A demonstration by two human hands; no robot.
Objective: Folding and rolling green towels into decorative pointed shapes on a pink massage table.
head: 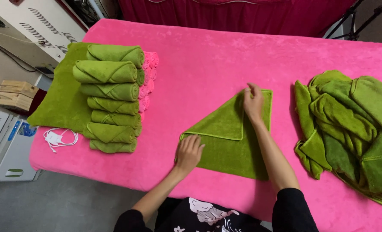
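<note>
Bright pink covered table [225, 56], filling most of the view and bearing everything below. To the right of the right hand, well apart from it: a loose heap of unfolded green towels [350, 129], crumpled and overlapping. To the left of the left hand, well apart: a flat green towel [59, 99] spread on the cover, with a row of rolled green towels [111, 99] lying on and beside it, and rolled pink towels [148, 81] tucked just behind that row. Between the two hands: a green towel [229, 141], one corner folded over so that a triangular flap lies on the square beneath.

Right hand [253, 103], at the far upper corner of that towel; its fingers curl down onto the cloth at the fold, seemingly pinching the edge, though whether they close on it cannot be told. Left hand [188, 152], at the near left corner; fingers spread and open, pressed flat on the towel, gripping nothing.

Near the table's left edge, below the flat towel: a small white charger with coiled cable [59, 139].
</note>
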